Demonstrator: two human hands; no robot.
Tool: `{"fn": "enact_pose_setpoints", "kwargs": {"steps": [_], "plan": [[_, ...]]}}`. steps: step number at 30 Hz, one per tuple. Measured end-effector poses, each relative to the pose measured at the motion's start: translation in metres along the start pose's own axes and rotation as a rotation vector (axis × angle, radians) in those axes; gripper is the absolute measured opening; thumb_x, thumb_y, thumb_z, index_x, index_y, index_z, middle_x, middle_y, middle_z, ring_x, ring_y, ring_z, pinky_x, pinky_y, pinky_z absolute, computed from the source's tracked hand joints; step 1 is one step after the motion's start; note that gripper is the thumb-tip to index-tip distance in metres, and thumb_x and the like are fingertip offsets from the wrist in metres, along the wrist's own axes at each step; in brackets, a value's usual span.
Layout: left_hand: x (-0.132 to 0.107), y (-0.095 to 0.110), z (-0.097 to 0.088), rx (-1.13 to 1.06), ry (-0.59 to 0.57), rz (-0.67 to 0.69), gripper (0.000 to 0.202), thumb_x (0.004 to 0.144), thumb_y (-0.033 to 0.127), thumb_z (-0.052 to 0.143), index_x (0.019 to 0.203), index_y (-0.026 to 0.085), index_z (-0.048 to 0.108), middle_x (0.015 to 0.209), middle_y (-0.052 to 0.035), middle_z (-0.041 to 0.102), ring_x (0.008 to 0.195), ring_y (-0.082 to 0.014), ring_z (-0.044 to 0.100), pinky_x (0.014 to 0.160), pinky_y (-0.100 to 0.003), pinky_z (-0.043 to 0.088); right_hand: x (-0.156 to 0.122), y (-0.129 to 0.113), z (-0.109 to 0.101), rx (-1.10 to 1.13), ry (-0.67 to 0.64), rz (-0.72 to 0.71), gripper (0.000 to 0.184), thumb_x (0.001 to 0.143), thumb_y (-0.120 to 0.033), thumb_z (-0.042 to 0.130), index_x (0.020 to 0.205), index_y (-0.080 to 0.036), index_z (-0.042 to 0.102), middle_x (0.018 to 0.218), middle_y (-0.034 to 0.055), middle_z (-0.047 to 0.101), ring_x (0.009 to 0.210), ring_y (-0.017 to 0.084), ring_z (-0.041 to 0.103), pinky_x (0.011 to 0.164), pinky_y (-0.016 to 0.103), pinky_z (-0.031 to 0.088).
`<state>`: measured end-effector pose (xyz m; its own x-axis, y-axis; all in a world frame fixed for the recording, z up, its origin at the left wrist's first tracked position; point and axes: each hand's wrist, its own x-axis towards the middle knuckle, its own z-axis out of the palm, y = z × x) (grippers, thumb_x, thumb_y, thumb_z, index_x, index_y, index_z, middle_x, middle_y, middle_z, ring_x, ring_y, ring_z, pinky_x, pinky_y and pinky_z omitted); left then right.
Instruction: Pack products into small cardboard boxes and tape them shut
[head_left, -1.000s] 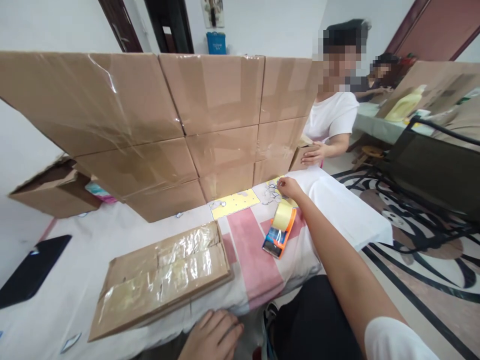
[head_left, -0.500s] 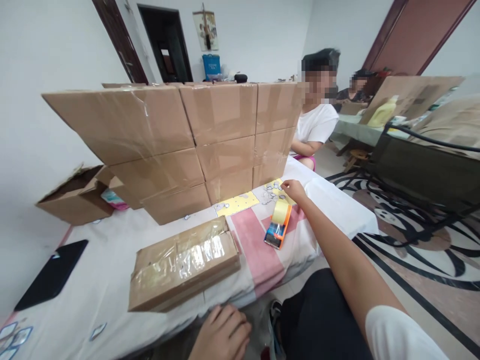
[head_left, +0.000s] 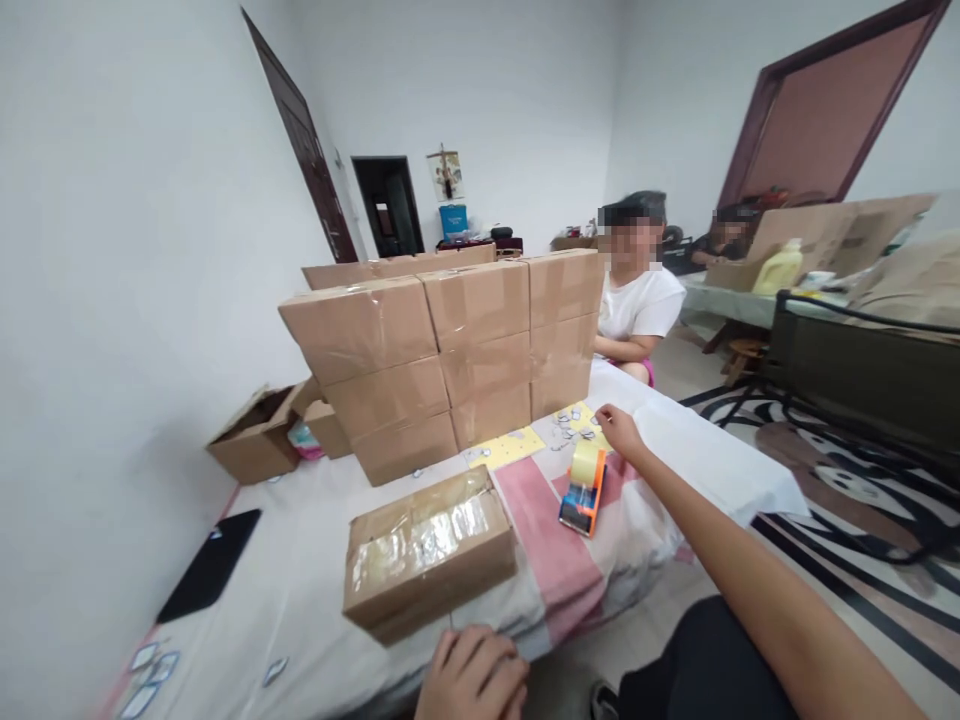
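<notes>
Head view, clock read about its centre. Left hand [head_left: 474, 672] is resting at 6 o'clock, just below the near edge of the taped carton [head_left: 429, 550]; fingers are curling loosely, lying close together, palm facing down out of sight, so can't tell whether it's gripping anything. Right hand [head_left: 621, 430] is hovering or resting at 4 o'clock, can't tell which; fingers are bending inward and bunching together, and can't tell if the tips are pinching something small.

Tape dispenser [head_left: 582, 495], orange and blue, is lying between 4 and 5 o'clock on a pink patch of the tablecloth [head_left: 319, 560], just beside the right hand at its 7 o'clock, its pale yellow roll pointing toward 12. Taped carton is sitting flat at 7 o'clock, shiny tape covering its top, well apart from the dispenser.

Box stack [head_left: 484, 345], three high and three across, is standing near centre. Open box [head_left: 259, 450] is sitting between 8 and 9, black flat object [head_left: 211, 565] is lying at 8. Co-worker in a white shirt [head_left: 641, 300] is sitting between 2 and 3, past the stack's right end. Dark folding chair [head_left: 862, 385] is standing around 3.
</notes>
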<state>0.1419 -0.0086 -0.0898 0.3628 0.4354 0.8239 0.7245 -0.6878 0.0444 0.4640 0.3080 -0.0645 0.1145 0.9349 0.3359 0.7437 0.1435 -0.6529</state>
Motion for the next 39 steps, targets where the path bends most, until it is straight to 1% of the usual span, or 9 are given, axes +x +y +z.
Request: {"fn": "enact_pose_setpoints", "kwargs": {"steps": [7,10,12,14,17,20,23,28,39], "plan": [[0.02,-0.021,-0.061,0.119,-0.115,-0.146,0.023,0.086,0.007,0.057,0.1,0.021,0.067,0.09,-0.0038,0.074,0.085,-0.0201,0.064,0.078,-0.033,0.043,-0.013,-0.041,-0.006,0.367,-0.022,-0.114,0.023,0.083,-0.038,0.051,0.085,-0.017,0.06,0.073,0.0048,0.063,0.064,0.018,0.056,0.062,0.03,0.045],[0.02,-0.038,-0.073,0.374,-0.009,-0.22,0.025,0.082,0.012,0.067,0.104,0.023,0.067,0.096,-0.006,0.074,0.093,-0.0239,0.064,0.087,-0.038,0.044,-0.034,-0.069,-0.011,0.376,0.045,-0.29,0.018,0.084,-0.035,0.054,0.081,-0.019,0.059,0.074,0.0037,0.059,0.066,0.018,0.054,0.065,0.031,0.044],[0.021,-0.055,-0.079,0.532,0.109,-0.388,0.024,0.082,0.021,0.07,0.106,0.02,0.066,0.104,-0.0109,0.071,0.102,-0.0283,0.063,0.097,-0.045,0.043,-0.05,-0.088,-0.011,0.341,0.087,-0.422,0.013,0.084,-0.029,0.055,0.076,-0.019,0.057,0.078,0.0048,0.058,0.073,0.019,0.054,0.071,0.033,0.044],[0.022,-0.073,-0.082,0.547,0.092,-0.646,0.039,0.083,0.036,0.069,0.118,0.018,0.064,0.125,-0.0168,0.062,0.123,-0.034,0.053,0.108,-0.053,0.035,-0.068,-0.103,-0.005,0.393,0.011,-0.471,0.012,0.086,-0.026,0.054,0.076,-0.019,0.058,0.079,0.0045,0.057,0.074,0.018,0.053,0.071,0.032,0.043],[0.02,-0.093,-0.081,0.276,0.031,-1.086,0.065,0.082,0.053,0.066,0.135,0.018,0.053,0.143,-0.0175,0.049,0.131,-0.0351,0.048,0.108,-0.051,0.04,-0.096,-0.119,0.011,0.601,-0.234,-0.376,0.012,0.087,-0.028,0.053,0.081,-0.019,0.058,0.077,0.0024,0.057,0.068,0.015,0.052,0.066,0.029,0.042],[0.014,-0.1,-0.078,0.011,0.053,-1.305,0.064,0.083,0.057,0.063,0.134,0.021,0.053,0.142,-0.0126,0.054,0.129,-0.0312,0.052,0.11,-0.044,0.041,-0.123,-0.125,0.034,0.854,-0.561,-0.2,0.017,0.086,-0.036,0.056,0.083,-0.019,0.055,0.069,-0.0021,0.053,0.059,0.012,0.048,0.057,0.026,0.038],[0.01,-0.098,-0.078,0.0,0.042,-1.281,0.061,0.084,0.057,0.062,0.131,0.019,0.056,0.14,-0.0113,0.057,0.133,-0.0308,0.049,0.116,-0.044,0.033,-0.139,-0.122,0.058,0.97,-0.79,-0.081,0.025,0.08,-0.042,0.063,0.081,-0.018,0.055,0.065,-0.0037,0.053,0.055,0.01,0.046,0.052,0.023,0.036],[0.01,-0.097,-0.08,0.006,0.034,-1.276,0.061,0.085,0.056,0.061,0.134,0.019,0.056,0.141,-0.0106,0.058,0.134,-0.0309,0.048,0.117,-0.045,0.032,-0.144,-0.115,0.089,1.017,-0.981,-0.066,0.029,0.071,-0.042,0.073,0.078,-0.018,0.058,0.071,-0.0016,0.06,0.061,0.01,0.052,0.057,0.023,0.04],[0.007,-0.097,-0.084,0.017,-0.019,-1.295,0.065,0.085,0.058,0.061,0.139,0.022,0.053,0.145,-0.0084,0.055,0.139,-0.0311,0.044,0.12,-0.047,0.028,-0.146,-0.114,0.09,0.877,-0.999,-0.275,0.022,0.082,-0.038,0.065,0.086,-0.018,0.055,0.093,0.0034,0.06,0.083,0.016,0.059,0.079,0.032,0.049]]}}
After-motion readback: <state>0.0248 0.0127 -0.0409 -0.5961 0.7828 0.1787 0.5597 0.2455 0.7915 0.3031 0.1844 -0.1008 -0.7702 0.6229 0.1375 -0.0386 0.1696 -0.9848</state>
